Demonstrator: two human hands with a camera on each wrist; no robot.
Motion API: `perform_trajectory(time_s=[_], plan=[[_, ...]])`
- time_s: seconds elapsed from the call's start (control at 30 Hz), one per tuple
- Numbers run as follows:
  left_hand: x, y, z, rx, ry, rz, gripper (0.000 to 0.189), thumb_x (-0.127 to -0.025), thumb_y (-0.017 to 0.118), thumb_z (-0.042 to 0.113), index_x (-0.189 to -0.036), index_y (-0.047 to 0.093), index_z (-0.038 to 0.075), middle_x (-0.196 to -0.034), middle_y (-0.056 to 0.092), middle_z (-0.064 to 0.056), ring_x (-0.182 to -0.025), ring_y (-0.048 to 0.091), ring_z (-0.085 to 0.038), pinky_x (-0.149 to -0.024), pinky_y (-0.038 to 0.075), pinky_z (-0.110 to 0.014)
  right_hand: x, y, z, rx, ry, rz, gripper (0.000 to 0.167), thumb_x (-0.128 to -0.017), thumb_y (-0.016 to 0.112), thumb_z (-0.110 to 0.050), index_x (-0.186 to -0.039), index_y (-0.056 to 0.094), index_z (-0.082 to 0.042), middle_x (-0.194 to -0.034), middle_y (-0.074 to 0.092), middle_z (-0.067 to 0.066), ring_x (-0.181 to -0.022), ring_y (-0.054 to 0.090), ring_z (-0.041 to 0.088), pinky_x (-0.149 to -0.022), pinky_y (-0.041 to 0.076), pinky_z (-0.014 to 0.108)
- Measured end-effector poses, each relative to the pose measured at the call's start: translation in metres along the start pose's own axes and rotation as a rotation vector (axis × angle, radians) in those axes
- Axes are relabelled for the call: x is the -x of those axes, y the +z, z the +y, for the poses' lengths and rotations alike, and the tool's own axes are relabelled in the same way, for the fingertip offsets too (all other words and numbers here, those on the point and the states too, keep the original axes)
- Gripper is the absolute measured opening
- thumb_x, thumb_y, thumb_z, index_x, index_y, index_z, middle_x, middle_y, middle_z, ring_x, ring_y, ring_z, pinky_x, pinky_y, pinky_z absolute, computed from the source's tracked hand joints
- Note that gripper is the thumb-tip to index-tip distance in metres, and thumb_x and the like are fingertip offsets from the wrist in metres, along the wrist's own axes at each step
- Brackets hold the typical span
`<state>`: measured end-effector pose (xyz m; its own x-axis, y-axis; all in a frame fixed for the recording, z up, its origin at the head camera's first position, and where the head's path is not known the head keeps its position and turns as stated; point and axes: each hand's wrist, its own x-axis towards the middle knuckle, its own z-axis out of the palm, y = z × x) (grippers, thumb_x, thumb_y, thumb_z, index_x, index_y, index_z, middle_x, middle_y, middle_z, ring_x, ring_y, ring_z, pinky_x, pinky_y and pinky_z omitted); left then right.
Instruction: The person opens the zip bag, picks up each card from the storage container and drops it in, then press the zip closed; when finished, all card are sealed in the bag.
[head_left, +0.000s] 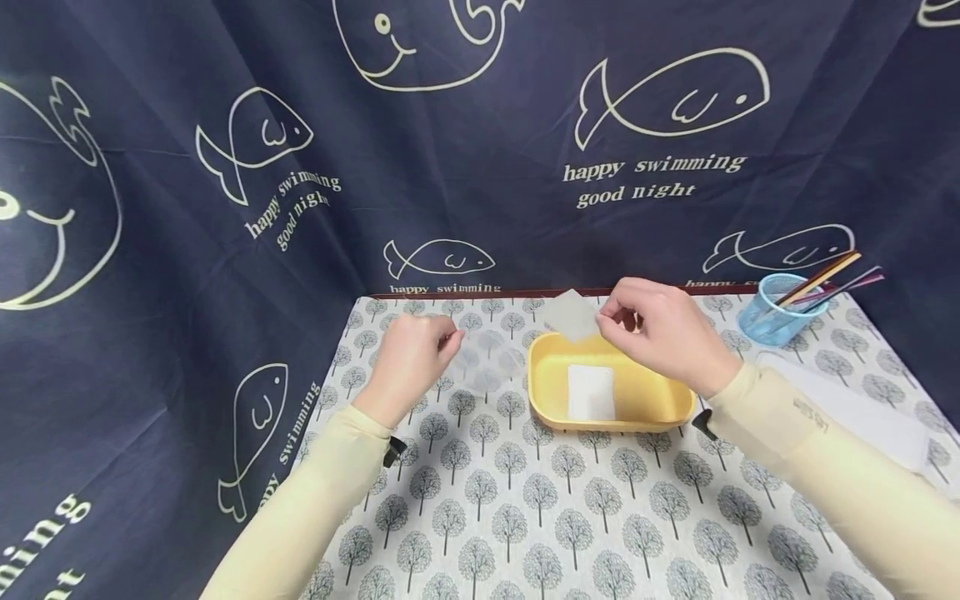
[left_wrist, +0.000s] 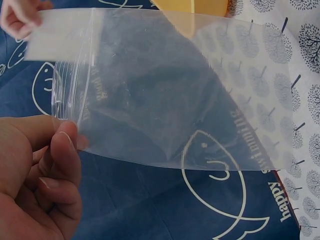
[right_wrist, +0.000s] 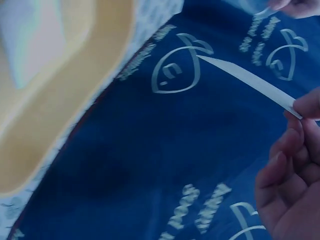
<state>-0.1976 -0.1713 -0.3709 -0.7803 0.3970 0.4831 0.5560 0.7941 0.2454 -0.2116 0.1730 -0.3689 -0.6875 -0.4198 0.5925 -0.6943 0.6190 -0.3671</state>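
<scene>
My left hand pinches a clear zip-top plastic bag between thumb and forefinger, near its zip edge. The bag looks flat and see-through, held above the table. My right hand pinches a thin, flat white square by one edge, above the yellow container. Seen nearly edge-on in the right wrist view, the square is stiff and straight; its material is unclear. In the left wrist view it overlaps the bag's zip end; whether it touches the bag I cannot tell. Another white square lies inside the yellow container.
Behind the container at right stands a blue mesh cup holding several thin coloured sticks. A white flat object lies under the right forearm. A tree-print cloth covers the table; a navy fish-print curtain hangs behind it.
</scene>
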Motion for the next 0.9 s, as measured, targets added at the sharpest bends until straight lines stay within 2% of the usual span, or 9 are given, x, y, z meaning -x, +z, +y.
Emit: perform_trajectory(time_s=[0.23, 0.37, 0.6, 0.73, 0.9], plan=[[-0.005, -0.003, 0.003, -0.004, -0.003, 0.005, 0.026, -0.094, 0.073, 0.007, -0.069, 0.067, 0.010, -0.061, 0.063, 0.002, -0.050, 0.050, -0.010, -0.052, 0.045, -0.028, -0.011, -0.002, -0.034, -0.210, -0.138, 0.078, 0.019, -0.087, 0.072, -0.001, -0.083, 0.066, -0.018, -0.081, 0.056, -0.013, -0.072, 0.054, 0.007, -0.061, 0.044, 0.021], [-0.007, -0.004, 0.006, -0.005, -0.004, 0.000, 0.027, -0.095, 0.071, 0.007, -0.069, 0.067, 0.010, -0.058, 0.058, 0.003, -0.049, 0.046, -0.010, -0.050, 0.042, -0.028, -0.012, 0.006, -0.046, -0.272, -0.182, 0.087, 0.020, -0.087, 0.072, 0.002, -0.086, 0.068, -0.018, -0.083, 0.059, -0.012, -0.071, 0.055, 0.009, -0.061, 0.045, 0.021], [-0.008, -0.004, 0.009, -0.026, -0.002, -0.007, 0.029, -0.095, 0.075, 0.010, -0.068, 0.065, 0.011, -0.056, 0.055, 0.004, -0.048, 0.046, -0.010, -0.050, 0.041, -0.028, -0.009, 0.024, -0.049, -0.274, -0.149, 0.058, 0.021, -0.087, 0.070, 0.000, -0.086, 0.069, -0.020, -0.082, 0.059, -0.014, -0.072, 0.054, 0.007, -0.062, 0.044, 0.021], [-0.008, -0.004, 0.011, -0.037, 0.008, 0.000, 0.025, -0.094, 0.076, 0.011, -0.070, 0.068, 0.010, -0.058, 0.060, 0.003, -0.049, 0.048, -0.010, -0.050, 0.043, -0.028, -0.008, 0.035, -0.047, -0.265, -0.147, 0.024, 0.017, -0.088, 0.070, -0.003, -0.086, 0.069, -0.020, -0.083, 0.060, -0.013, -0.073, 0.055, 0.008, -0.062, 0.046, 0.024], [-0.009, -0.002, 0.013, -0.035, 0.021, -0.001, 0.026, -0.094, 0.076, 0.010, -0.070, 0.068, 0.010, -0.060, 0.063, 0.002, -0.050, 0.051, -0.010, -0.052, 0.046, -0.028, -0.009, 0.049, -0.043, -0.204, -0.121, -0.013, 0.013, -0.088, 0.072, -0.008, -0.083, 0.069, -0.020, -0.081, 0.060, -0.012, -0.072, 0.055, 0.009, -0.062, 0.047, 0.026]])
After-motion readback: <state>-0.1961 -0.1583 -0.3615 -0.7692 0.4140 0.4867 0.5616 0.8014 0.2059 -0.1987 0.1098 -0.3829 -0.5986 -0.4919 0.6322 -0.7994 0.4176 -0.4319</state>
